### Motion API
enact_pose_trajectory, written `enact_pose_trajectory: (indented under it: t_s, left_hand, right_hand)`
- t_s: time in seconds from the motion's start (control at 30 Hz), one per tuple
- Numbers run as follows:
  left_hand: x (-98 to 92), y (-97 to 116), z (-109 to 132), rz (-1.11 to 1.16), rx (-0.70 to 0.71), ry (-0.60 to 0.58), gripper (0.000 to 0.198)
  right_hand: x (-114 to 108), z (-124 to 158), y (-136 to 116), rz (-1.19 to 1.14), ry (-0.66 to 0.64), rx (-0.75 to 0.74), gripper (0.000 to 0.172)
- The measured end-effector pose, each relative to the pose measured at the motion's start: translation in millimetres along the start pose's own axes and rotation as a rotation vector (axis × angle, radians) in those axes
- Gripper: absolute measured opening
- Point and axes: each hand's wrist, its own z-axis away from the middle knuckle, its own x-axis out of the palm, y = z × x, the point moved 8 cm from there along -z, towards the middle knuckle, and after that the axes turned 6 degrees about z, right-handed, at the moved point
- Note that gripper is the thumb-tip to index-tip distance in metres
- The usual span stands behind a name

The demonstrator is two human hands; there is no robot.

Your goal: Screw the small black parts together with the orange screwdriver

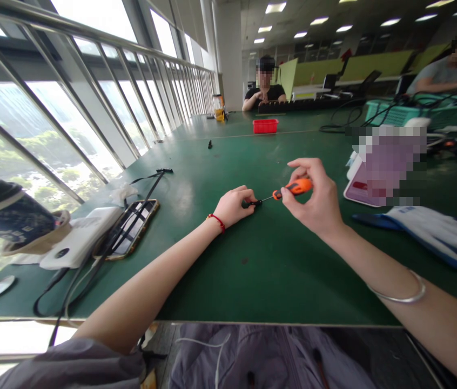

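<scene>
My left hand (235, 206) rests low over the green table, its fingers closed on a small black part (257, 203). What kind of part it is cannot be made out, as the fingers cover much of it. In my right hand (315, 197) is a screwdriver (298, 187) with an orange and black handle, pinched between thumb and fingers, the index finger raised. Its thin metal shaft points left, and the tip meets or nearly meets the black part.
Beyond my hands are a small black piece (210, 144) and a red bin (264, 126). On the left lie a phone (133, 229), cables, a white power bank (85, 237) and a tilted cup (13, 213). Gloves (435, 229) lie right, near a teal basket (386, 112). Two people sit farther off.
</scene>
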Motion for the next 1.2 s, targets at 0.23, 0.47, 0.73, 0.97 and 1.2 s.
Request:
enact_pose_trajectory:
  t_s: [0.23,0.47,0.73,0.97,1.2]
  left_hand:
    - [0.8,-1.4,-0.3,-0.005,-0.006,-0.005,0.009]
    - [0.2,-0.5,0.1,-0.005,-0.003,0.001,0.008]
    - [0.8,-0.5,-0.2,-0.003,0.002,0.001,0.008]
    - [0.4,0.0,-0.3,-0.004,-0.004,0.004,0.007]
    - [0.1,-0.5,-0.2,-0.014,-0.006,0.0,0.008]
  right_hand:
    - [2.8,0.5,8.8,0.064,-0.04,0.105,0.014]
    - [-0.4,-1.3,-1.8,0.035,0.023,-0.072,0.021]
    - [5.6,0.5,10.3,0.075,-0.039,0.089,0.019]
    - [-0.3,0.3,-3.6,0.044,0.021,-0.062,0.023]
    - [7.5,1.1,7.6,0.028,-0.055,0.073,0.013]
